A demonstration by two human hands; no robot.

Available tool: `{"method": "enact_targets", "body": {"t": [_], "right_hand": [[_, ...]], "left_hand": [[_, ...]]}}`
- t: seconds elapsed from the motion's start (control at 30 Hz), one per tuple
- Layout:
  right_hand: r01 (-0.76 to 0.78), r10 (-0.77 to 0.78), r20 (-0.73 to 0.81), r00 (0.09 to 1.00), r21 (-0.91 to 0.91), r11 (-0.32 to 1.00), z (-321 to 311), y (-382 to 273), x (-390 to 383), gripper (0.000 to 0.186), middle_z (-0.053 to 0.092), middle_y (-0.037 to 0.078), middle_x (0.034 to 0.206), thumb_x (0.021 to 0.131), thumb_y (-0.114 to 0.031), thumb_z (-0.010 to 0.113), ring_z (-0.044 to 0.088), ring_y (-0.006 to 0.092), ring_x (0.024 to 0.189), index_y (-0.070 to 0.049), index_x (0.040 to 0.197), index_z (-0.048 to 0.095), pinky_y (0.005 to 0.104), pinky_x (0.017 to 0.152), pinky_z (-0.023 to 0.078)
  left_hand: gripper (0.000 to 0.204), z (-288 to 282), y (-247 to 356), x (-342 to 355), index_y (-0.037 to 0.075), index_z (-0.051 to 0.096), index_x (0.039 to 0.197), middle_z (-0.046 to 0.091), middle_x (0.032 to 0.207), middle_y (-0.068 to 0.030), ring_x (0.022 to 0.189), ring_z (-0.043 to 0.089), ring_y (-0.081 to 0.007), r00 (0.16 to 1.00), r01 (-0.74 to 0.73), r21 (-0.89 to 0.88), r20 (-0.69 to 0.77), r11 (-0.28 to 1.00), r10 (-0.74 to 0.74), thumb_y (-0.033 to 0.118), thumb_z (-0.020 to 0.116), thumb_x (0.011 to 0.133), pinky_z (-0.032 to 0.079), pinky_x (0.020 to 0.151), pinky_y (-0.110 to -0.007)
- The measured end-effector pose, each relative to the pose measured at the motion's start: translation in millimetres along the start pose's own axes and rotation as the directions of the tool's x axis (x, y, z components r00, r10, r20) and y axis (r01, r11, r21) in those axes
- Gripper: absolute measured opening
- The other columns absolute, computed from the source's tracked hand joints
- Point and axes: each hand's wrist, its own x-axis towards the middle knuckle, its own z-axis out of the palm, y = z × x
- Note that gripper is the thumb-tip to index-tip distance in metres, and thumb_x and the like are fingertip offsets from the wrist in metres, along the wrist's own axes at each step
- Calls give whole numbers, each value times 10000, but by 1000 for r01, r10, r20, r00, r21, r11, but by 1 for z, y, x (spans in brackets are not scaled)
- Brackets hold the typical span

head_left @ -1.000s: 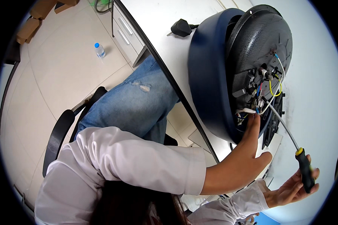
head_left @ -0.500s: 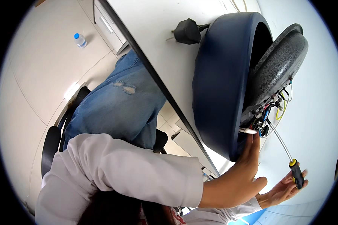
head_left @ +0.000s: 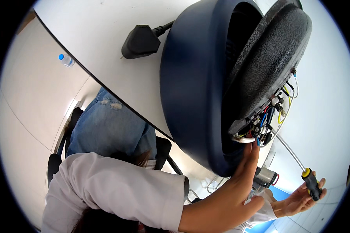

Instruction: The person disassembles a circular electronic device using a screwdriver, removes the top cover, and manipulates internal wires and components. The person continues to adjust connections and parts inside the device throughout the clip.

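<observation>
A navy rounded housing (head_left: 186,89) lies on its side, with a textured black metal shell (head_left: 268,54) tilted out of it. Wires and terminals (head_left: 274,116) in red, blue, yellow and white bunch at the shell's lower edge. My left hand (head_left: 237,198) reaches up to them, fingers stretched and thumb apart; the fingertips touch near a white sleeved wire (head_left: 242,139) and are partly hidden. On the right, my right hand (head_left: 303,198) grips a black-and-yellow screwdriver (head_left: 311,182), whose long shaft runs into the wiring.
A black plug (head_left: 140,42) lies on the white tabletop (head_left: 97,46), beside the housing. A bottle (head_left: 66,60) stands on the floor beyond the table's edge. A steel cylindrical item (head_left: 265,176) is behind my left hand. My jeans and a chair are below the table.
The view has shifted, bringing the plug and housing leftward. The shell now shows more side-on, less of its underside. Both hands remain at the wiring and screwdriver.
</observation>
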Motion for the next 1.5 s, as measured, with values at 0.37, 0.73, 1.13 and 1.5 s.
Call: {"method": "enact_targets", "body": {"t": [0.37,0.73,1.13,1.5], "right_hand": [[2,-5,-50,999,-64,998,-11,-13,2,358,580,194,1272,974,-257,540,611,335,1134,-127,1307,522,396,946,545],[-29,89,114,989,-450,893,3,-33,18,537,628,155,1104,928,-489,568,601,118,568,-150,1316,419,153,462,436],[-163,275,144,951,-519,839,-15,-47,37,575,547,79,1027,871,-598,587,493,63,499,-141,1197,462,130,420,341],[-42,254,256,933,-623,781,-1,-58,45,486,501,87,1263,882,-445,591,436,-5,538,-105,1221,516,100,418,297]], "left_hand": [[849,-9,4,1,-104,-39,1475,-29,1545,-325,1460,-26,-392,994,107,-40,-25,993,-108,162,531,905,95,1187,-399],[830,-6,-12,3,-100,-11,1480,-6,1558,-300,1473,10,-342,997,14,-76,-71,997,-19,140,519,888,80,1187,-363],[807,-13,20,-21,-76,17,1489,32,1559,-281,1468,29,-340,1000,-4,-63,-24,998,2,122,516,886,94,1183,-370],[372,-50,28,21,-43,688,1040,659,1015,-160,878,579,-221,815,-454,823,538,-340,214,208,503,836,458,757,-341]]}}
